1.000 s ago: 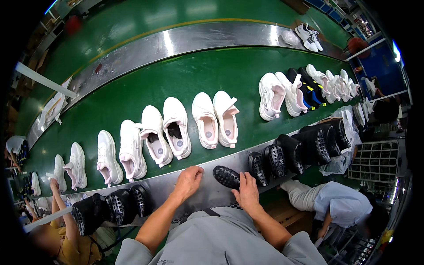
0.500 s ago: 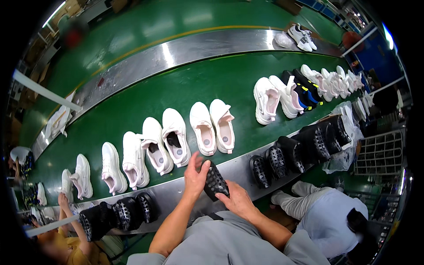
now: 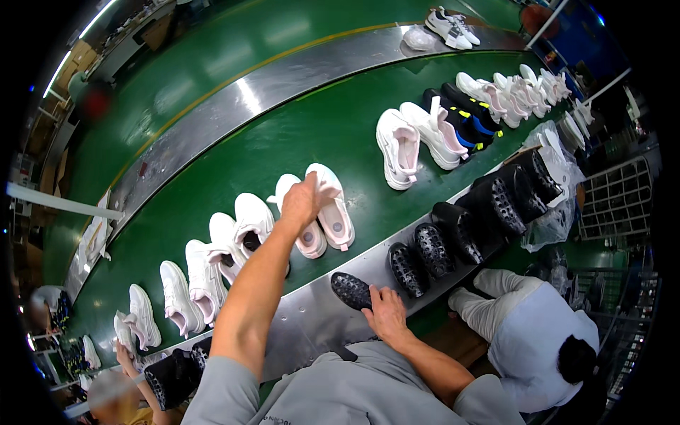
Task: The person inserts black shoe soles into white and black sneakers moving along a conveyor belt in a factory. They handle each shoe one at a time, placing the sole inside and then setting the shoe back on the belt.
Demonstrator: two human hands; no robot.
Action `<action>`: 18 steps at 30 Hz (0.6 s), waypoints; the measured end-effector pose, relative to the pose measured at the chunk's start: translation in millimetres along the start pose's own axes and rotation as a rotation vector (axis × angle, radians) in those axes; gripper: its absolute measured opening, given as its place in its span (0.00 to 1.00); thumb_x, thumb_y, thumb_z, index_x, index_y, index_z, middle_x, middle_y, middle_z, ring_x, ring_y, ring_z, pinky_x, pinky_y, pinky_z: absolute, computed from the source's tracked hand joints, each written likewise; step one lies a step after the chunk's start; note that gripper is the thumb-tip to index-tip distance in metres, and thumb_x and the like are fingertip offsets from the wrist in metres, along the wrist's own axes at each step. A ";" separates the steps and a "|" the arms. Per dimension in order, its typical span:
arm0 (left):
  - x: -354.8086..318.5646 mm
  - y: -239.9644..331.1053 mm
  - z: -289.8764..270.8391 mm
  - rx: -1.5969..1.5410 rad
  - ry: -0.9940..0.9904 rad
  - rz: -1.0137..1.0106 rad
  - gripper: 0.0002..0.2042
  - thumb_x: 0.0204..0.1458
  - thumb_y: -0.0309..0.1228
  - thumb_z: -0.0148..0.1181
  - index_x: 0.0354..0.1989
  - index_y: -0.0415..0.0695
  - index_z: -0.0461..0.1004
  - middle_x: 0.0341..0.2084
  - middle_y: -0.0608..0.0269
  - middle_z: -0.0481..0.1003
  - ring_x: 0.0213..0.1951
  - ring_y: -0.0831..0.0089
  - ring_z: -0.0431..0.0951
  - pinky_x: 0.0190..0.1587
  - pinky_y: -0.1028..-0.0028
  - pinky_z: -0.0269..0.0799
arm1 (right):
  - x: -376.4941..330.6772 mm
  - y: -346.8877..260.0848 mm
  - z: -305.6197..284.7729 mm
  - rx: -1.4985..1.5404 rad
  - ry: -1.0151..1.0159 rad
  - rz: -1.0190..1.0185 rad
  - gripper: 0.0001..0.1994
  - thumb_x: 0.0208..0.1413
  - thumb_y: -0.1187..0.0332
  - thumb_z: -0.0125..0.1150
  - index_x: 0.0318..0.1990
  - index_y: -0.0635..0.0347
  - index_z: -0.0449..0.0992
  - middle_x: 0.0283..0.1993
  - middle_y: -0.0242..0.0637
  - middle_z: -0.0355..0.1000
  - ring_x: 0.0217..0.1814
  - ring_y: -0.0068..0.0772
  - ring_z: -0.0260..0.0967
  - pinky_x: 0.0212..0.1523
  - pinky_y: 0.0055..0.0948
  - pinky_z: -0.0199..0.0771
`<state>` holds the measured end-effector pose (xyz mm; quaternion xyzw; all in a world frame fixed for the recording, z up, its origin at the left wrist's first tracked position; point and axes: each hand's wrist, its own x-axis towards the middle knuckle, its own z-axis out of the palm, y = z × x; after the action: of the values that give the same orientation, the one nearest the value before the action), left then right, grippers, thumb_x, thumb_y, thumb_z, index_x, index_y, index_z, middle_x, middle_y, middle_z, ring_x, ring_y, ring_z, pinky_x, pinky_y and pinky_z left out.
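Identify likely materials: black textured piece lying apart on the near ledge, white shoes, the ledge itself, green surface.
Black textured piece: probably moulded rubber or plastic, semi-gloss; raised pattern catches light.
White shoes: matte fabric or synthetic uppers, unclear which; pinkish linings look like soft textile.
Ledge: sheet metal, likely steel; grey sheen.
Green surface: perhaps PVC or rubber; smooth, soft reflections.

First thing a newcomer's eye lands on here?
Probably the row of white shoes slanting across the green surface, with black-and-blue shoes standing out at upper right. Then the left hand, at a white pair mid-picture, and the right hand, touching a bumpy black block at the metal ledge nearer the person.
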<state>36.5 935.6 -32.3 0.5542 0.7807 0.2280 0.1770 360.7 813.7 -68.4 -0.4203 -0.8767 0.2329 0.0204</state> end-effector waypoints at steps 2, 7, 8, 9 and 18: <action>11.4 -19.7 4.7 0.027 -0.096 -0.070 0.18 0.57 0.38 0.58 0.48 0.37 0.76 0.38 0.37 0.81 0.43 0.42 0.82 0.49 0.51 0.76 | 0.7 3.6 4.1 -0.011 0.008 0.002 0.32 0.49 0.62 0.74 0.61 0.62 0.69 0.50 0.47 0.68 0.52 0.51 0.68 0.52 0.48 0.70; 17.3 -25.6 6.7 0.001 -0.166 -0.099 0.19 0.56 0.41 0.58 0.42 0.34 0.78 0.37 0.36 0.80 0.43 0.42 0.81 0.49 0.52 0.75 | -3.6 6.9 4.7 0.015 -0.016 0.037 0.34 0.50 0.61 0.74 0.63 0.63 0.68 0.50 0.46 0.67 0.53 0.52 0.67 0.54 0.48 0.70; 18.1 -21.5 4.0 -0.016 -0.186 -0.102 0.20 0.56 0.42 0.58 0.41 0.34 0.79 0.37 0.35 0.80 0.44 0.42 0.81 0.50 0.51 0.75 | -3.8 7.4 -0.4 0.010 -0.014 0.035 0.34 0.50 0.61 0.74 0.63 0.64 0.68 0.50 0.46 0.67 0.53 0.52 0.67 0.54 0.48 0.70; 16.7 -17.8 0.8 -0.005 -0.170 -0.107 0.20 0.56 0.43 0.58 0.42 0.34 0.79 0.38 0.35 0.80 0.44 0.41 0.81 0.50 0.51 0.75 | -4.5 5.1 -4.8 0.021 -0.004 0.031 0.34 0.50 0.60 0.74 0.63 0.64 0.68 0.51 0.46 0.67 0.53 0.52 0.67 0.54 0.48 0.70; -91.7 29.9 -15.7 -0.135 0.360 0.265 0.12 0.55 0.23 0.64 0.47 0.37 0.77 0.40 0.48 0.78 0.44 0.48 0.77 0.49 0.58 0.74 | -32.6 15.4 -98.6 0.131 0.523 0.125 0.10 0.50 0.71 0.73 0.37 0.60 0.77 0.33 0.40 0.70 0.35 0.47 0.71 0.34 0.42 0.73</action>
<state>81.2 854.8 -0.5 0.5891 0.7032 0.3960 0.0402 415.8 836.3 18.1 -0.5174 -0.7970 0.1733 0.2589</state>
